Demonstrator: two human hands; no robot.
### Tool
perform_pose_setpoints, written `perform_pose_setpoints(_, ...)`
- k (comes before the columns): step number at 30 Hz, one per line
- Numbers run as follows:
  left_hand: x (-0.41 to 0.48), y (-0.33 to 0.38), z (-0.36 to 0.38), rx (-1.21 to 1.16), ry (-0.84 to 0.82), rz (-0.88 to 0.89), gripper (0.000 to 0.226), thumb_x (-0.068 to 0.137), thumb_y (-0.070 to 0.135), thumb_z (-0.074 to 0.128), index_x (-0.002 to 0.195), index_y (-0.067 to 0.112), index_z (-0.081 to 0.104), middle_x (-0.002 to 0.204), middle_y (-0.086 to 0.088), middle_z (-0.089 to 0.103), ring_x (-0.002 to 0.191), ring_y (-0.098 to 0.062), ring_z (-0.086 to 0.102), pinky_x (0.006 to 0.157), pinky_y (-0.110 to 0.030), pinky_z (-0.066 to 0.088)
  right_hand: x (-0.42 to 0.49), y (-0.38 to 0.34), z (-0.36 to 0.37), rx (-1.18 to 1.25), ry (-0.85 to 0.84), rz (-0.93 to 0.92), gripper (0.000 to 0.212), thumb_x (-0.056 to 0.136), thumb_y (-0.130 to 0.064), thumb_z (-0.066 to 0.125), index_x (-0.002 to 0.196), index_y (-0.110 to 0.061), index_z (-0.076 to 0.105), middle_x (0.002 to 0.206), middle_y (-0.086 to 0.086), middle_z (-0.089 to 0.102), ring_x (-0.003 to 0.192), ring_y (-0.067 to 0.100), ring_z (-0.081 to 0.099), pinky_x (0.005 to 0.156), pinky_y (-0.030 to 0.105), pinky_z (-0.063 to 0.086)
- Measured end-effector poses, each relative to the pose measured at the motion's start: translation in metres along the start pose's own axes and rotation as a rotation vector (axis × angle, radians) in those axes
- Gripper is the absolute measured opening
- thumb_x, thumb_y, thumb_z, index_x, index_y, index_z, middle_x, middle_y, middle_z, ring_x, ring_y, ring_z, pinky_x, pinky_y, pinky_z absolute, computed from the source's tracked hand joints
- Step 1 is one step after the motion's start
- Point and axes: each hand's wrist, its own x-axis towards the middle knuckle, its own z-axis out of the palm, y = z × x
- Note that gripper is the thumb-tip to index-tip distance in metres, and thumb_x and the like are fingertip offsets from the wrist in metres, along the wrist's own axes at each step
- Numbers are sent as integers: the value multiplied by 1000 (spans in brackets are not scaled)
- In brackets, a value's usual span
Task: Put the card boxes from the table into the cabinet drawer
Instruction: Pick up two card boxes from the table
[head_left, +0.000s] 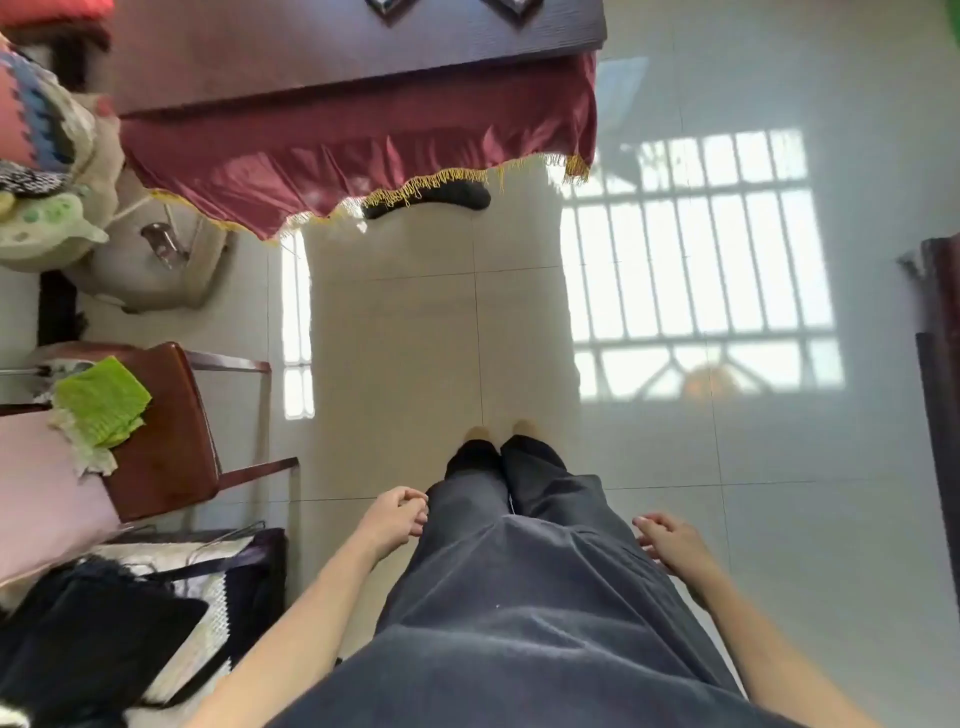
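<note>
Table (358, 57): dark brown wood grain.
Cloth (363, 150) hanging from the table: deep maroon, yellow-gold fringe.
Floor (675, 519) below the table: glossy pale cream tiles, bright barred window reflection.
Chair (166, 431) left of the table: reddish brown.
Rag (101, 402) on the chair: lime green, ribbed.
Trousers (519, 597): dark slate grey.
</note>
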Motion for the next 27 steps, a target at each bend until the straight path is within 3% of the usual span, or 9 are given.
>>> perform_pose_setpoints(4,-4,10,-15,1,51,-6,18,100,17,44,106,12,61,82,-4,66,66,-14,61,59,-24,47,9,-32,-4,-32,5,-21,23,101,-26,58,113,-9,68,95,14,71,74,22,65,63,31,49)
perform_pose_setpoints(11,4,19,-50,24,99,-55,19,101,18,45,110,12,61,95,-9,68,74,-18,63,74,-32,55,23,-164,-3,-81,64,-198,21,101,-29,57,112,-13,65,94,12,72,76,21,67,68,31,52)
perform_pose_setpoints(14,19,26,-74,51,87,-66,19,101,16,45,109,11,61,87,-3,65,67,-13,56,59,-22,47,28,-224,2,-68,77,-270,18,100,-30,58,108,-15,66,93,10,72,75,20,67,71,33,53)
perform_pose_setpoints(17,37,44,-107,124,69,-51,20,101,16,45,111,12,62,93,1,62,78,-8,55,59,-14,42,29,-269,8,-54,99,-291,17,100,-29,57,107,-17,67,94,9,72,76,20,69,72,34,54)
perform_pose_setpoints(19,51,65,-129,146,63,-37,19,100,15,45,109,12,62,91,1,62,80,-10,55,59,-14,41,29,-289,13,-59,104,-286,18,100,-30,57,107,-18,68,95,9,73,78,22,70,72,34,54)
perform_pose_setpoints(23,81,133,-170,99,62,-18,20,100,13,42,106,8,60,80,-4,62,63,-13,54,52,-19,42,33,-311,15,-63,115,-229,17,100,-28,56,105,-17,68,96,11,72,80,24,70,71,34,54)
perform_pose_setpoints(27,105,217,-200,33,69,74,22,99,11,40,106,4,60,79,-9,61,59,-15,53,50,-20,40,38,-318,11,-84,116,-168,18,99,-23,59,103,-12,71,98,10,74,86,22,70,69,32,54)
